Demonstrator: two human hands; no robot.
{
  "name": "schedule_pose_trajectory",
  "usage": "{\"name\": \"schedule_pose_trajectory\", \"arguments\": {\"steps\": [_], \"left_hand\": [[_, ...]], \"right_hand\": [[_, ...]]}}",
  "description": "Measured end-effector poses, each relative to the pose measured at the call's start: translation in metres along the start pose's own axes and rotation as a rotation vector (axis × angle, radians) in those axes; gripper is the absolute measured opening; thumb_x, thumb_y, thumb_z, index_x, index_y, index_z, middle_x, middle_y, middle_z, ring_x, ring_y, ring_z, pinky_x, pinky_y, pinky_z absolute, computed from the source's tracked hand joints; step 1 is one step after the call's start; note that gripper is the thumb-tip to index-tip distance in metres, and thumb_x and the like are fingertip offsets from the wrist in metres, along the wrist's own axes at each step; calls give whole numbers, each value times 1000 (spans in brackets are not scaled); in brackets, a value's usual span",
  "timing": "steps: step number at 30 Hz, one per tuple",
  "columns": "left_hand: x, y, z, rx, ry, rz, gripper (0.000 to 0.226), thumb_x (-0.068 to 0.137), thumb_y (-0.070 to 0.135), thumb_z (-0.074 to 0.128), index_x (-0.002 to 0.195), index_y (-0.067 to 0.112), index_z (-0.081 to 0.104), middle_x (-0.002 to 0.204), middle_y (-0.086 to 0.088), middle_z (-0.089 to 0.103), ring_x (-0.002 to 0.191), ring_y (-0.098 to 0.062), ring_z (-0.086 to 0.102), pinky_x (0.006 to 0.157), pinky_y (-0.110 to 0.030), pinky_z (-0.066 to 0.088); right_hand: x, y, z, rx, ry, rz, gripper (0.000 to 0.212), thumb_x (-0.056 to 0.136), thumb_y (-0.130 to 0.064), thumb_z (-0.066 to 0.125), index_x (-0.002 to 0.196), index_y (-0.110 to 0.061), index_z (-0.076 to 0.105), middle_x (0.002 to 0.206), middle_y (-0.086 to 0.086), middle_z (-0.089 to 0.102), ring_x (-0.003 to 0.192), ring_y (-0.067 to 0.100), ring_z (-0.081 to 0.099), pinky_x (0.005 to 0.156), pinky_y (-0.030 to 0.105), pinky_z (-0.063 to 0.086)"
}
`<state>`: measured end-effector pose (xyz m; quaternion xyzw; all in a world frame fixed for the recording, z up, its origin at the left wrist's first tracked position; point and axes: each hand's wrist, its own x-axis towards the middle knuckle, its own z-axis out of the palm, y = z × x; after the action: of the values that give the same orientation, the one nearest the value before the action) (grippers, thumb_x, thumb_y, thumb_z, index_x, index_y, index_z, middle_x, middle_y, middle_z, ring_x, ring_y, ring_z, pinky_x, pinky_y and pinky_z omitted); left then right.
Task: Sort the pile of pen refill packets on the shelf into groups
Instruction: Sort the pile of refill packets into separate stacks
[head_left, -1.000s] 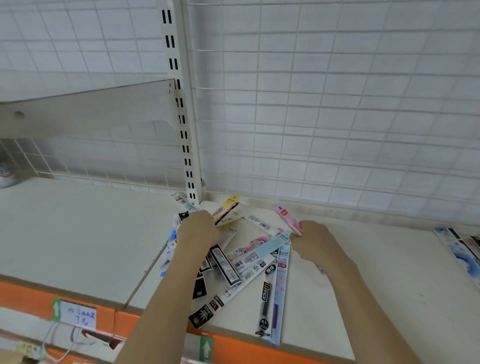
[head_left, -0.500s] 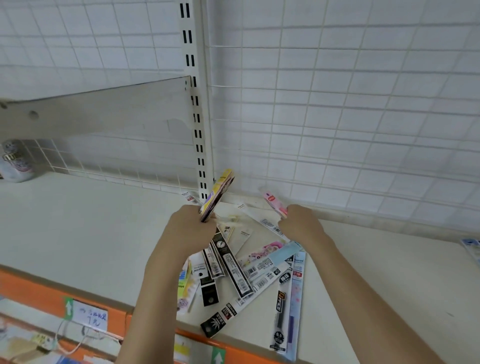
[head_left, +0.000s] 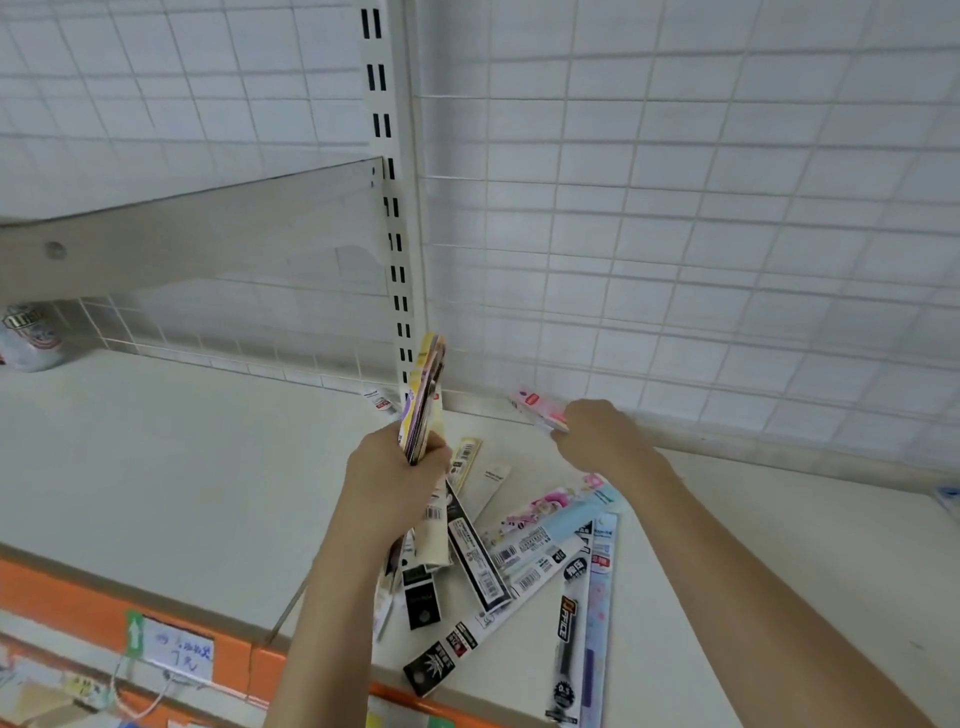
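We see the pile of pen refill packets (head_left: 498, 551) fanned out on the white shelf (head_left: 156, 467), near its front orange edge (head_left: 62, 587) and between the two forearms. The packets are long, narrow sleeves, overlapping at odd angles: black-and-white ones with barcodes, a pink cartoon-printed one, a pale blue one, and a black one lettered in orange lying just beside a lilac floral one at the right of the fan.

Left hand (head_left: 395, 483): fingers curled tight round a small bundle of packets (head_left: 423, 400), yellow and purple edges showing, held upright above the pile and crossing in front of the slotted shelf upright (head_left: 395, 218).

Right hand (head_left: 602, 436): fingers curled, pinching one end of a pink packet (head_left: 537, 408), which points back and left toward the wire grid back panel (head_left: 675, 208). It is clear of the pile; whether it touches the shelf we cannot tell.

Far left on the shelf stands a blurred can (head_left: 31, 335).
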<state>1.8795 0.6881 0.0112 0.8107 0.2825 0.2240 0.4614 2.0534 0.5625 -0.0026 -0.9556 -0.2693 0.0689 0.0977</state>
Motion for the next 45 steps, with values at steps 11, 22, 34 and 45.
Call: {"name": "schedule_pose_trajectory", "arguments": {"steps": [11, 22, 34, 45], "left_hand": [[-13, 32, 36, -267, 36, 85, 14, 93, 9, 52, 104, 4, 60, 78, -4, 66, 47, 10, 59, 41, -2, 38], [-53, 94, 129, -349, -38, 226, 16, 95, 22, 49, 85, 9, 50, 62, -8, 53, 44, 1, 53, 40, -8, 39], [-87, 136, 207, -361, -8, 109, 13, 93, 26, 53, 86, 16, 49, 73, -8, 55, 50, -3, 56, 41, -9, 41], [-123, 173, 287, -326, -294, -51, 20, 87, 22, 61, 79, 22, 43, 74, -1, 45, 72, -22, 48, 71, -35, 42]], "right_hand": [[-87, 58, -30, 546, 375, 111, 32, 87, -42, 59, 72, -22, 39, 62, -5, 44, 55, 14, 43, 52, 26, 33], [-136, 146, -19, 898, 708, 185, 20, 88, -21, 62, 84, -9, 47, 59, 3, 45, 49, 11, 37, 48, 23, 37], [-150, 230, -24, 849, 399, 232, 14, 86, -8, 51, 100, -9, 49, 80, 9, 57, 77, 37, 66, 64, 44, 56], [-212, 392, -99, 397, 286, 698, 34, 85, -19, 56, 113, -6, 41, 74, 3, 48, 60, 19, 49, 47, 27, 34]]}}
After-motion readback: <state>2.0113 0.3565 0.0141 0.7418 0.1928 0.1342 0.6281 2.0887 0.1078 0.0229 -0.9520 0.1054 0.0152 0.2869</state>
